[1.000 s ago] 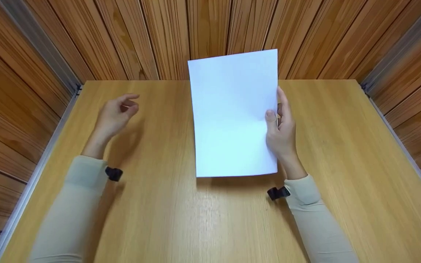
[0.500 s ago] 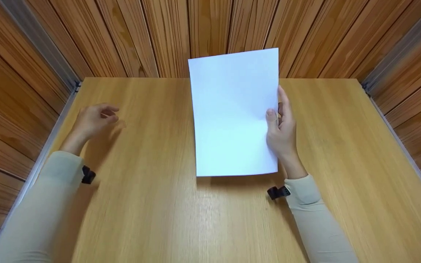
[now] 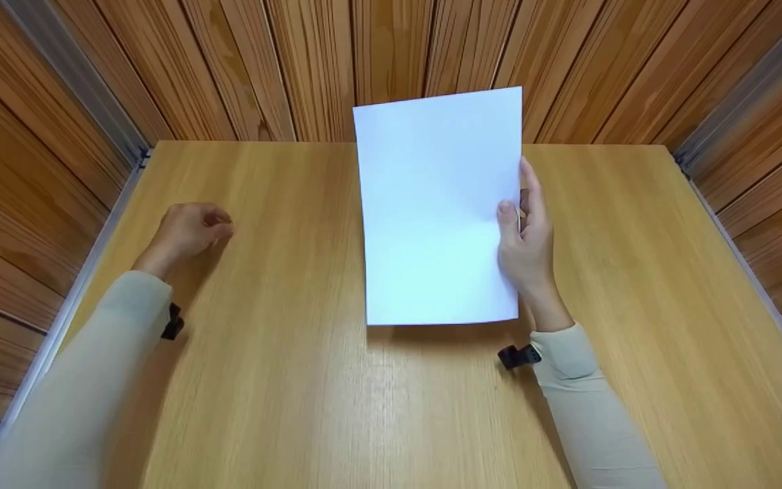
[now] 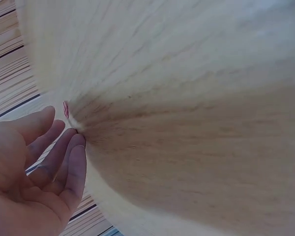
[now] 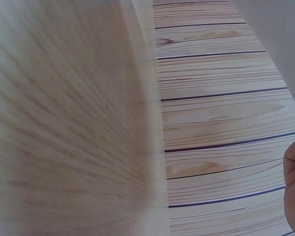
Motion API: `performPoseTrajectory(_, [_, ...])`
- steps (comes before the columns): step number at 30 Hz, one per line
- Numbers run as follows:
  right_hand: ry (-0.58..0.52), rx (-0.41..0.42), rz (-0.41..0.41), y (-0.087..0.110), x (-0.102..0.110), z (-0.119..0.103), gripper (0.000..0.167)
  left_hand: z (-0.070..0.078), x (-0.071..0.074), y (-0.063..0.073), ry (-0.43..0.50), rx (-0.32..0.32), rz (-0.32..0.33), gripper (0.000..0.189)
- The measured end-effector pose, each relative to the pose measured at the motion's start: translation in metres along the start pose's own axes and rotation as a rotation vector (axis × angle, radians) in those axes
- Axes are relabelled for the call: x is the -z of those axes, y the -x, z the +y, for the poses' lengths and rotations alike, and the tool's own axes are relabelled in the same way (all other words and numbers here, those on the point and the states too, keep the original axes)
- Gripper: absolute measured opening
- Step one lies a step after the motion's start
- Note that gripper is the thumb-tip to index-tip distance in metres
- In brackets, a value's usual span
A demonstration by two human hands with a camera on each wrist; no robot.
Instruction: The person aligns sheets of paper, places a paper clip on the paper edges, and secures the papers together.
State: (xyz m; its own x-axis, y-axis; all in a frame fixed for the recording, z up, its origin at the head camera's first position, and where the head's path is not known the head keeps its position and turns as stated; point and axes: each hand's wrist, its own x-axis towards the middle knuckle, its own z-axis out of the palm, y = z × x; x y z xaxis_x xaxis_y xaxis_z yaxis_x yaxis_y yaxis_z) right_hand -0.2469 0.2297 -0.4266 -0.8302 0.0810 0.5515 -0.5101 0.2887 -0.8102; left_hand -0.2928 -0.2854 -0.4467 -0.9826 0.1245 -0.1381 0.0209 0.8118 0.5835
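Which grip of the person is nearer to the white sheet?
Right. The right grip holds the white sheet by its right edge; the left grip is apart, left of it.

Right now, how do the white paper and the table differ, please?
Colour: the white paper is plain white, while the table is yellowish brown with wood grain.
Size: the white paper is much smaller; the table reaches past it on both sides.
Position: the white paper is held up by the right hand, while the table lies beneath.
Both have broad, smooth-looking surfaces.

White paper (image 3: 438,217); red object (image 4: 66,109); beige sleeves (image 3: 598,418); yellow-brown, fine-grained table (image 3: 296,387); beyond its far edge, dark-striped orange-brown planks (image 3: 391,61).
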Motion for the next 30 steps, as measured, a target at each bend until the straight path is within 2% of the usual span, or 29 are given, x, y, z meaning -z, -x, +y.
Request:
performPoseTrajectory(11, [0.002,-0.018,-0.003,-0.001,0.002,-0.001,0.059,0.002,0.001,-0.009,-0.017,0.021,-0.013,0.028])
performPoseTrajectory(22, [-0.005,-0.030,-0.001,0.000,0.001,-0.004,0.059,0.005,0.000,-0.009,-0.008,0.011,0.033,0.024])
performPoseTrajectory(30, [-0.016,-0.017,-0.001,-0.001,0.001,-0.002,0.058,0.001,-0.002,-0.011,-0.024,0.007,0.064,0.019])
